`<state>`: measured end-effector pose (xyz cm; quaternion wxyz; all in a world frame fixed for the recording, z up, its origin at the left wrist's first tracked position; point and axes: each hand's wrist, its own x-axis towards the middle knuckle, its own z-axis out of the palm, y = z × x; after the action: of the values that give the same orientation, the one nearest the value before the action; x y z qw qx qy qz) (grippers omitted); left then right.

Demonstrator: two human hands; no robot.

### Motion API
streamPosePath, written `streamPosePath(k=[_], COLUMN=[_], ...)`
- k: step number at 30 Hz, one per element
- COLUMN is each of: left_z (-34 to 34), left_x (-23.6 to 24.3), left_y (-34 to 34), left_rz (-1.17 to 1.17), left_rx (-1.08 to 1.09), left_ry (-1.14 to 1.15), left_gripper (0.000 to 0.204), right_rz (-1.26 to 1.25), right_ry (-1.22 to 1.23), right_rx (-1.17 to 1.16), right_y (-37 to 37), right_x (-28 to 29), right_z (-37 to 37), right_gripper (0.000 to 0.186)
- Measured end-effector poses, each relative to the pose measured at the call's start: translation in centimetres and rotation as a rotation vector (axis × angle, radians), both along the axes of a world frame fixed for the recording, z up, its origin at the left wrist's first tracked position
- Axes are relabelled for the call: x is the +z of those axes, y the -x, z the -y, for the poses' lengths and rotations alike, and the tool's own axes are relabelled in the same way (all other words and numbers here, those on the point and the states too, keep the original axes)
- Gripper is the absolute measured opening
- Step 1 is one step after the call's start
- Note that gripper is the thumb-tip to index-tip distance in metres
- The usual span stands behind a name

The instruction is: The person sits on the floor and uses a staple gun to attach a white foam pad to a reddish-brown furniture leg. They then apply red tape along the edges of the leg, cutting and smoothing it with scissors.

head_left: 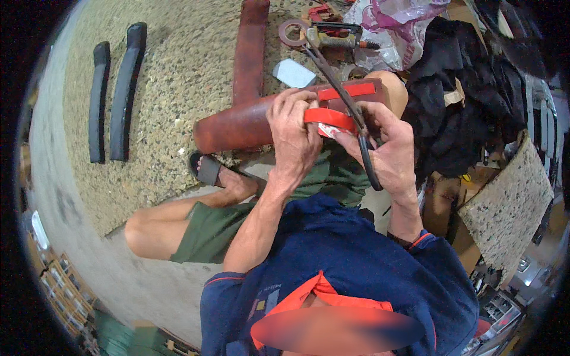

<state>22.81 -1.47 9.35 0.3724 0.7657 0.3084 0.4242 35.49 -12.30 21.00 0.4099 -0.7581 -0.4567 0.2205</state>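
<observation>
Across my lap lies a long maroon padded piece [237, 127] with a leather-like cover. A flat red tape strip [362, 89] runs along its right part. My left hand [294, 130] is closed, fingers curled, at the left end of a curved red tape [329, 117] that shows a white printed underside. Closed too is my right hand [389, 148], wrapped round a long, slim dark tool [335, 83] with a black grip. Its thumb lies near the tape's right end. The tool slants across the maroon piece; I cannot make out its exact kind.
Another maroon piece [249, 53] lies beyond on the speckled foam mat [178, 77]. Two black curved pieces [122, 98] rest at the left. A light block [294, 73], a brown ring [293, 32], a plastic bag [386, 35] and black cloth [445, 101] lie ahead and right.
</observation>
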Motion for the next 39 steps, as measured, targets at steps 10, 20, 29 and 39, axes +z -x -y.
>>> streamPosePath(k=[10,20,29,39], left_z=[4.5,4.7,5.4,6.7], left_x=[-0.4,0.2,14.6,18.4], left_y=[1.2,0.9,8.1,9.4], left_rz=[-0.393,-0.246,1.549,1.82], left_rx=[-0.096,-0.029,-0.695,-0.818], left_ry=[-0.032,0.024,0.903,1.125], left_gripper=[0.087,0.082,0.022,0.013], right_rz=[-0.218,-0.238,-0.401,-0.433], right_ry=[-0.281,-0.323,-0.465,-0.427], right_rx=[-0.445,-0.433,-0.388,-0.41], right_y=[-5.8,-5.7,-6.6,-6.6], right_x=[3.1,2.9,2.0,0.6], right_z=[3.2,3.6,4.2,4.7], right_gripper=[0.024,0.027,0.031,0.034])
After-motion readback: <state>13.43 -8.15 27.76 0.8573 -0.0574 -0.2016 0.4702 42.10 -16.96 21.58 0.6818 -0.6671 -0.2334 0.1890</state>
